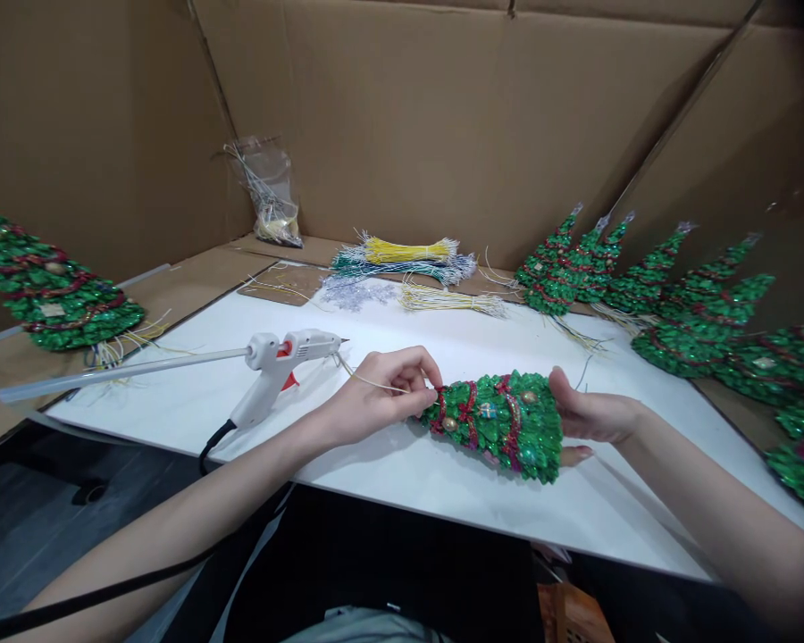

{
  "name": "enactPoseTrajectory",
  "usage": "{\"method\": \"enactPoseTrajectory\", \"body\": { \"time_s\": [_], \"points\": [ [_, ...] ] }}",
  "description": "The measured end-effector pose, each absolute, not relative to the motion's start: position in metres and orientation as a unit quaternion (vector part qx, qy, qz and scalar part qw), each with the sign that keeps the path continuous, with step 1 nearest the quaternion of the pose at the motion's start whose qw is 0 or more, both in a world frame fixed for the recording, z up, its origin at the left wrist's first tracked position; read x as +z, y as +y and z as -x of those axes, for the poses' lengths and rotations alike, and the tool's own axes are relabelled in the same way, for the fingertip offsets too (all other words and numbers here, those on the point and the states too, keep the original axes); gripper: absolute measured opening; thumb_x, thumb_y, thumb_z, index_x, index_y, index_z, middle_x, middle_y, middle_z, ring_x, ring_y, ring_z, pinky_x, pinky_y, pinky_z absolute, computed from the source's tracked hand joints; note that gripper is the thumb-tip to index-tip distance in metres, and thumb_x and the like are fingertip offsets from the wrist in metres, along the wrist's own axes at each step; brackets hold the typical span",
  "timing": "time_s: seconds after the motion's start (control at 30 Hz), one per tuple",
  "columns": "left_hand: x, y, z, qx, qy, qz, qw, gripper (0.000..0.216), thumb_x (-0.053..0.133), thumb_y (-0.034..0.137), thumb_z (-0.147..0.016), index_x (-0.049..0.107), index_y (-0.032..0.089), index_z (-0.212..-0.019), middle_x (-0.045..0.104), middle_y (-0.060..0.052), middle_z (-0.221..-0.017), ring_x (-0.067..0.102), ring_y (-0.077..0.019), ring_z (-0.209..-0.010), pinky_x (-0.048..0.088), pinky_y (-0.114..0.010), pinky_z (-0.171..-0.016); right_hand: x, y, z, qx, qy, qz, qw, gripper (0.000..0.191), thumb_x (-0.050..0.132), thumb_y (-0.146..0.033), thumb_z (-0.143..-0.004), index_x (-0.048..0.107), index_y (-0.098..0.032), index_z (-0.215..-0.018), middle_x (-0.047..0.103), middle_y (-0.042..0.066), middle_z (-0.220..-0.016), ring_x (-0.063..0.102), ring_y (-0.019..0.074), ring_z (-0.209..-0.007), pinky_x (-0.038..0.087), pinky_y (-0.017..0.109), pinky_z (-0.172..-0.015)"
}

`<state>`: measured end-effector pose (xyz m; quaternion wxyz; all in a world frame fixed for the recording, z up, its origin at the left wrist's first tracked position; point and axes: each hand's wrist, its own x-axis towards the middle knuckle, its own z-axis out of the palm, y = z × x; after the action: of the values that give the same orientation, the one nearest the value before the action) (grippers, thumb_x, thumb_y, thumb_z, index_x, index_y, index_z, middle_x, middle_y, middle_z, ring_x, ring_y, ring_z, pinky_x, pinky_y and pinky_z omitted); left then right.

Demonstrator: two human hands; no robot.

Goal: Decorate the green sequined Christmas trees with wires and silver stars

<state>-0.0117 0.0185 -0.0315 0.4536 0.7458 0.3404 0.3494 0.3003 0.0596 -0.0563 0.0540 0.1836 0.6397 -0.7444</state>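
Note:
A green Christmas tree ornament (489, 424) with red garlands and small gold baubles lies on its side, its tip pointing left and its base right. My left hand (389, 393) pinches a pale thin wire (368, 382) at the tree's tip; the very tip is hidden behind my fingers. At the base, my right hand (596, 415) holds the tree with thumb above and fingers below, partly out of sight. Just left of my left hand a white hot glue gun (274, 366) rests on the white tabletop (375, 473), its nozzle towards the wire.
Bundles of yellow wires (412, 250) and green wires (402, 266) lie at the back, beside clear snowflake-like pieces (358, 292). Several finished-looking trees (549, 268) line the right side. Another tree (54, 290) stands left. A plastic bag (274, 201) leans on the cardboard wall (429, 116).

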Motion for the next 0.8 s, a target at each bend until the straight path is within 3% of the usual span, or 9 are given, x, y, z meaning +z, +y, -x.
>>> {"method": "enactPoseTrajectory", "body": {
  "time_s": [0.23, 0.43, 0.57, 0.8],
  "points": [
    [-0.038, 0.022, 0.006, 0.347, 0.338, -0.766, 0.422, 0.004, 0.062, 0.019, -0.087, 0.060, 0.017, -0.090, 0.056, 0.006, -0.063, 0.055, -0.0097, -0.064, 0.047, -0.025, -0.076, -0.062, 0.062, -0.301, -0.752, 0.633, -0.175, 0.058, 0.082, -0.003, -0.090, -0.075, 0.041, -0.021, -0.066, 0.031, -0.007, -0.044, 0.025, 0.0085, -0.039, 0.019, 0.028, -0.044],
    [-0.036, 0.022, 0.009, 0.328, 0.375, -0.733, 0.463, 0.017, 0.073, 0.026, -0.080, 0.060, 0.015, -0.083, 0.061, 0.001, -0.071, 0.056, -0.0106, -0.065, 0.044, -0.023, -0.064, -0.064, 0.064, -0.303, -0.751, 0.630, -0.188, 0.057, 0.083, -0.003, -0.089, -0.075, 0.042, -0.021, -0.068, 0.030, -0.008, -0.044, 0.022, 0.0075, -0.039, 0.018, 0.028, -0.045],
    [-0.030, 0.018, 0.016, 0.310, 0.367, -0.718, 0.504, 0.021, 0.074, 0.025, -0.077, 0.060, 0.013, -0.087, 0.065, -0.001, -0.080, 0.058, -0.0105, -0.070, 0.043, -0.021, -0.063, -0.063, 0.064, -0.303, -0.741, 0.644, -0.182, 0.063, 0.082, -0.006, -0.089, -0.074, 0.039, -0.022, -0.061, 0.029, -0.007, -0.043, 0.024, 0.0077, -0.040, 0.022, 0.028, -0.047],
    [-0.029, 0.015, 0.023, 0.343, 0.400, -0.750, 0.399, 0.015, 0.071, 0.025, -0.082, 0.066, 0.013, -0.074, 0.068, -0.002, -0.075, 0.061, -0.0121, -0.070, 0.045, -0.023, -0.064, -0.064, 0.065, -0.304, -0.743, 0.644, -0.171, 0.063, 0.084, -0.007, -0.089, -0.075, 0.040, -0.021, -0.057, 0.029, -0.007, -0.044, 0.027, 0.0084, -0.042, 0.026, 0.029, -0.050]
  ]
}}
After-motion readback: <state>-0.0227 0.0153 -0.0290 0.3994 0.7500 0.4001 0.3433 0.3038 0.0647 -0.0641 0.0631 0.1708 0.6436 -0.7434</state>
